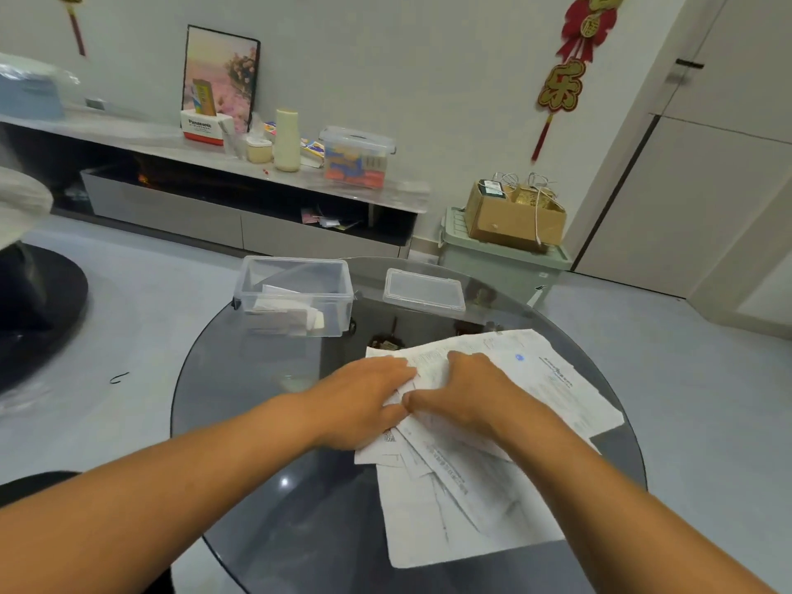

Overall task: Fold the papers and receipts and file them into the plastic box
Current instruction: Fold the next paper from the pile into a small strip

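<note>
A loose pile of white papers and receipts (pixel 463 499) lies spread on the right half of the round dark glass table (pixel 257 400). My left hand (pixel 364 400) and my right hand (pixel 471 392) both rest on top of the pile, thumbs meeting at a paper edge between them. The fingers lie fairly flat and press the sheets down. A clear plastic box (pixel 295 293) stands open at the table's far left with a few folded papers inside. Its clear lid (pixel 424 291) lies to the right of it.
Beyond the table stand a low grey cabinet (pixel 240 220) with bottles and a lidded container, and a green bin (pixel 501 259) carrying a cardboard box. A black round base (pixel 38 310) stands on the floor at the left.
</note>
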Motion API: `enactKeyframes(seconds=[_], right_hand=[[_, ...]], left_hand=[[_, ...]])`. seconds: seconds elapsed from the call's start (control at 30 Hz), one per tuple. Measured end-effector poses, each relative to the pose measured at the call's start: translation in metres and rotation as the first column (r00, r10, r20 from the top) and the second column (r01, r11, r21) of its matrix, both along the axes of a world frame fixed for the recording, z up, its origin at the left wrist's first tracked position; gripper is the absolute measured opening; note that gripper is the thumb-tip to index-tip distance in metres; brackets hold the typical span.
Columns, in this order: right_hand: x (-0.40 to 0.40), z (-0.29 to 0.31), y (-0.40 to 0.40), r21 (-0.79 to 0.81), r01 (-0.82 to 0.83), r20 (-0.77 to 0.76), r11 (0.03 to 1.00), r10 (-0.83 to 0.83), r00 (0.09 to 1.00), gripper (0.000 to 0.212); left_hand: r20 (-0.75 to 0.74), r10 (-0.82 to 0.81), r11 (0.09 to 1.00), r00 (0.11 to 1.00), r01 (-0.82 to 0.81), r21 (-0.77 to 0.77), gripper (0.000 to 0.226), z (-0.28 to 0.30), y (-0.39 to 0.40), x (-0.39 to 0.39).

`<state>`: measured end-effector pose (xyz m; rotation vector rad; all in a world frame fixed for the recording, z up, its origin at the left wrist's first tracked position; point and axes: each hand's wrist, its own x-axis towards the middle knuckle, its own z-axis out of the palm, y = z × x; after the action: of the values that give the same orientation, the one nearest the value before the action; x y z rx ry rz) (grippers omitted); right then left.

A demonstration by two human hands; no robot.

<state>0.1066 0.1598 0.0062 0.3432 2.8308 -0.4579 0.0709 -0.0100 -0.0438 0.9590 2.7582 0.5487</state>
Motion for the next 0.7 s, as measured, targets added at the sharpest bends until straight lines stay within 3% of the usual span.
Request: enactKeyframes(seconds=[0.1, 0.2, 0.33, 0.4, 0.5, 0.53, 0.7], right_hand=[[0.016, -0.007, 0.000, 0.057, 0.035, 0.021, 0.998, -0.036, 0.999, 0.107], [0.034, -0.013, 0.001, 0.065, 0.035, 0.028, 0.997, -0.037, 0.999, 0.101], [0.049, -0.013, 0.003, 0.013, -0.061, 0.114, 0.998, 0.059, 0.992, 0.103], [0.056, -0.009, 0.006, -0.006, -0.087, 0.107, 0.996, 0.087, 0.990, 0.090], [0.060, -0.012, 0.015, -0.013, -0.090, -0.044, 0.996, 0.090, 0.995, 0.029], [0.061, -0.013, 0.019, -0.038, -0.087, -0.105, 0.995, 0.083, 0.991, 0.019], [0.067, -0.013, 0.036, -0.100, -0.158, -0.217, 0.982, 0.134, 0.967, 0.042]], left_hand=[[-0.065, -0.037, 0.993, 0.997, 0.030, -0.114, 0.056, -0.003, 0.001, 0.002], [-0.068, -0.010, 0.990, 0.998, 0.000, -0.143, 0.064, -0.002, 0.003, 0.006], [-0.025, 0.041, 0.999, 0.999, -0.041, 0.001, 0.064, -0.003, 0.003, 0.008], [-0.015, 0.050, 0.992, 0.999, -0.048, 0.116, 0.064, -0.002, 0.002, 0.011], [-0.045, 0.016, 0.984, 0.999, -0.007, 0.180, 0.061, 0.001, 0.003, 0.018], [-0.055, 0.006, 0.982, 0.998, 0.005, 0.186, 0.060, 0.001, 0.005, 0.021], [-0.070, 0.053, 0.963, 0.996, -0.032, 0.267, 0.062, 0.011, 0.007, 0.025]])
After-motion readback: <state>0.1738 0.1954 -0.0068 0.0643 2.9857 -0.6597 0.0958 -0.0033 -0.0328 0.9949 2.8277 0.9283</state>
